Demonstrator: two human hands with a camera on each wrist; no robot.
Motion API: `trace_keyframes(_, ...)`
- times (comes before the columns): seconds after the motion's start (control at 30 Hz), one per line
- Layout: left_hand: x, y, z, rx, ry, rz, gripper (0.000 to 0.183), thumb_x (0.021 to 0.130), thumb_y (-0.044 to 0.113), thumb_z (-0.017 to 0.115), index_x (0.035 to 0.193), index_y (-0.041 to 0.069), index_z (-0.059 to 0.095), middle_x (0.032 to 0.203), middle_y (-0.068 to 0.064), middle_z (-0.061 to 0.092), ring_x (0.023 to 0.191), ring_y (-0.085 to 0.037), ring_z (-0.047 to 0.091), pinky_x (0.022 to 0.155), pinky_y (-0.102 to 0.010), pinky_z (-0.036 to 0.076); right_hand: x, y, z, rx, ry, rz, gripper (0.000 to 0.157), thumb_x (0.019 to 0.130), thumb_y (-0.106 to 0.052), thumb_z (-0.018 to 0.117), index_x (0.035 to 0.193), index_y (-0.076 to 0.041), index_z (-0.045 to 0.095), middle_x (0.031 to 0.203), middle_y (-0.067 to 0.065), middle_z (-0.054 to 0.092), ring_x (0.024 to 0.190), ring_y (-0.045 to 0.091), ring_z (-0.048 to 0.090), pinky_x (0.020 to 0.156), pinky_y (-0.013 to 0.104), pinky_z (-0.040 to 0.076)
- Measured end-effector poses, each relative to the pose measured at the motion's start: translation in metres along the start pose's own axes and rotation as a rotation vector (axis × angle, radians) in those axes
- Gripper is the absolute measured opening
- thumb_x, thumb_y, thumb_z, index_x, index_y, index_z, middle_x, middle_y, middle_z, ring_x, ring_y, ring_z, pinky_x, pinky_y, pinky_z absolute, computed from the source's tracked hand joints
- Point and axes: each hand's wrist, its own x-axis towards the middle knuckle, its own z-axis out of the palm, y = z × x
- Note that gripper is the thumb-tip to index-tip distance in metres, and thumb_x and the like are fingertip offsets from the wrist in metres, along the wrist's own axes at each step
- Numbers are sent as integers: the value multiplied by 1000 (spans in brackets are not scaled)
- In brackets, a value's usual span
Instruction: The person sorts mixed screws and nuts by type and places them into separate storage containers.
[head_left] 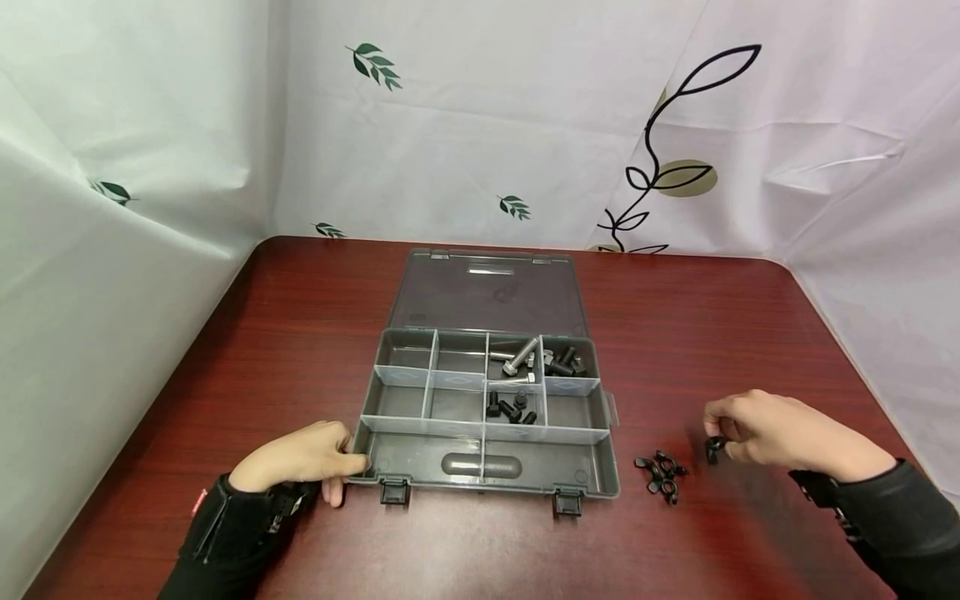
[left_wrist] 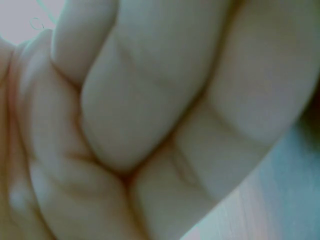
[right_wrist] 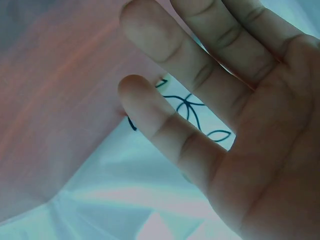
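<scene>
A grey plastic compartment box lies on the table with its see-through lid laid back. At its front left corner is my left hand, thumb over the rim and fingers curled, as the left wrist view also shows. My right hand pinches a black wing nut between thumb and index finger, low over the table right of the box. In the right wrist view, the other fingers extend loosely and the nut is hidden. A small cluster of black wing nuts lies between that hand and the box.
Silver bolts lie in a back compartment, with dark bolts to their right. Several black bolts sit in a middle compartment. Two latches jut from the box's front. White leaf-printed cloth encloses the red-brown table.
</scene>
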Motion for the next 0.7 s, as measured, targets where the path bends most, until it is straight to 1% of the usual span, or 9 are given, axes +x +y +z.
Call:
trace_keyframes(0.13, 0, -1, 0, 5, 2, -1, 22, 80, 23, 54, 64, 8, 53, 49, 1, 58, 46, -16, 59, 49, -33, 47, 1, -2, -7, -24, 20, -12, 25, 74, -10, 67, 84, -28, 52, 68, -17, 41, 57, -2, 36, 49, 25, 31)
trace_keyframes(0.4, 1, -1, 0, 0, 1, 2, 22, 80, 23, 54, 64, 8, 52, 49, 1, 58, 46, -16, 59, 49, -33, 47, 3, -6, -16, -51, 28, -30, 25, 76, -11, 67, 86, -28, 53, 69, -18, 42, 59, -3, 36, 50, 25, 31)
trace_keyframes(0.7, 1, -2, 0, -4, -2, -7, 23, 80, 23, 54, 64, 8, 52, 50, 0, 58, 47, -17, 59, 50, -33, 47, 13, -14, -27, -117, 78, -58, 27, 72, -9, 66, 84, -29, 53, 66, -19, 39, 58, -4, 36, 51, 24, 32)
